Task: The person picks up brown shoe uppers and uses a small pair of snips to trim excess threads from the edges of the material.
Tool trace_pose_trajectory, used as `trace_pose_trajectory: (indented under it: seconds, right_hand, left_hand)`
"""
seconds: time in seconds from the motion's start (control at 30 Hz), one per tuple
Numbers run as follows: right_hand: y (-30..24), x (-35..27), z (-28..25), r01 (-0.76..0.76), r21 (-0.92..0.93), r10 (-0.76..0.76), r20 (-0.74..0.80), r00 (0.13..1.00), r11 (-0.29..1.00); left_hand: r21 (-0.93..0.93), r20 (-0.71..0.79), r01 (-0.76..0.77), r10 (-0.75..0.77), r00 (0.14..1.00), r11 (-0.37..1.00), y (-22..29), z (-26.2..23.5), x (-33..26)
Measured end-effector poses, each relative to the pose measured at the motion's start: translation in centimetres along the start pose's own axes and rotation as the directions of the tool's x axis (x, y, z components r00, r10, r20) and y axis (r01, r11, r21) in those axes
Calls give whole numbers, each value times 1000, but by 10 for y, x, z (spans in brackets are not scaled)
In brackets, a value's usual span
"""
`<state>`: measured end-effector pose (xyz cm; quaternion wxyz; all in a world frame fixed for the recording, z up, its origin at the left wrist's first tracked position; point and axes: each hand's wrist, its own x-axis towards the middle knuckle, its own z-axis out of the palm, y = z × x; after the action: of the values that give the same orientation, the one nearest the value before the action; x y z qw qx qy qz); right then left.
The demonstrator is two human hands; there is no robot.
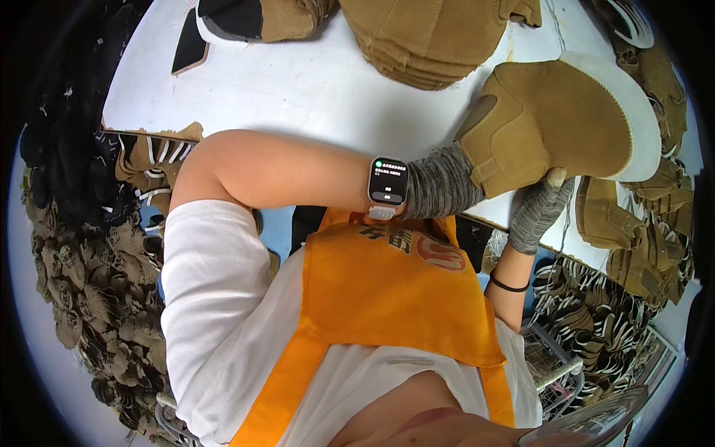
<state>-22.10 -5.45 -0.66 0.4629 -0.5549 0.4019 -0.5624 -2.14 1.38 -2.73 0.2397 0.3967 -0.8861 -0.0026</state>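
Note:
A tan suede boot with a whitish band along its far right edge is held over the right part of the table. My left hand, in a grey knitted fingerless-looking glove, reaches into the boot's opening, and its fingers are hidden inside. Lower down, my right hand wears a matching glove with a bare thumb tip showing. That thumb presses on the boot's near side while the other fingers are mostly out of sight.
On the white table lie a phone, a tan boot with a black and white part, and stacked tan pieces. More tan pieces sit at right. Piles of boot parts fill the left; a wire basket stands lower right.

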Motion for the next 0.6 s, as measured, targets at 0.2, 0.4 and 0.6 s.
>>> trace_pose_trajectory:
  seconds: [0.2, 0.4, 0.6]
  right_hand:
    - [3, 4, -2, 15, 7, -15, 9, 1000, 1000]
    - [-3, 3, 2, 12, -26, -12, -5, 1000, 1000]
    - [-2, 4, 1, 27, -68, -26, 7, 1000, 997]
  left_hand:
    - [1, -9, -12, 12, 1000, 1000, 2, 1, 0]
    - [0, -15, -15, 15, 1000, 1000, 1, 0, -1]
    - [0, -20, -21, 21, 1000, 1000, 2, 0, -1]
